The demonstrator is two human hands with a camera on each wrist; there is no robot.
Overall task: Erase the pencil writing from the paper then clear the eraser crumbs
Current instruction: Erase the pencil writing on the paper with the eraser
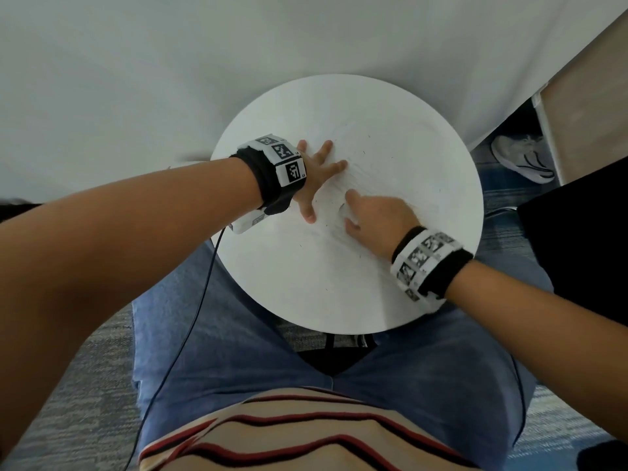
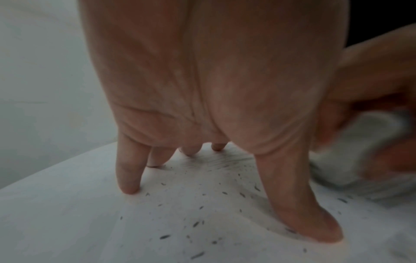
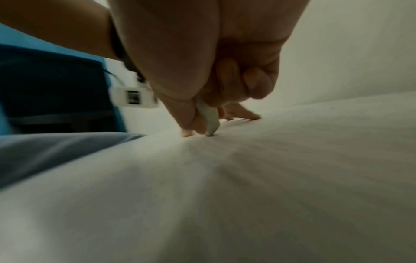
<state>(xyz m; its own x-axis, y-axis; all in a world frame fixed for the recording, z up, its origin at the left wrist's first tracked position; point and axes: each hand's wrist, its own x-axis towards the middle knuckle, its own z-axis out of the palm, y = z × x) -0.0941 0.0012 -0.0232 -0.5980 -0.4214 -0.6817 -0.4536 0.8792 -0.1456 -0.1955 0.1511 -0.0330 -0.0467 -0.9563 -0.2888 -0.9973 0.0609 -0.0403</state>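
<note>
Left hand point(image 1: 314, 178): fingers spread and straight, tips pressed down on the paper point(image 1: 390, 158), thumb splayed toward the body. Released, holding nothing; it pins the sheet flat. Left wrist view confirms: palm raised, fingertips point(image 2: 129, 188) and thumb touching the sheet.

Right hand point(image 1: 377, 215): knuckles up, fingers curled under, just beside the left thumb. Grasping the eraser point(image 3: 209, 119), a pale worn block pinched between thumb and curled fingers, lower tip on the paper. In the left wrist view the eraser point(image 2: 360, 147) is motion-blurred. In the head view the hand hides it.

Paper lies on the round white table point(image 1: 306, 300), rippled between the two hands. Faint grey pencil smear point(image 2: 216, 160) remains by the left fingertips; no writing legible. Dark crumbs point(image 2: 195, 224) scattered over the sheet, densest near the left hand.

Labels: both wrists carry black bands point(image 1: 431, 260) with white blocks of square black-and-white code markers; no readable text.
</note>
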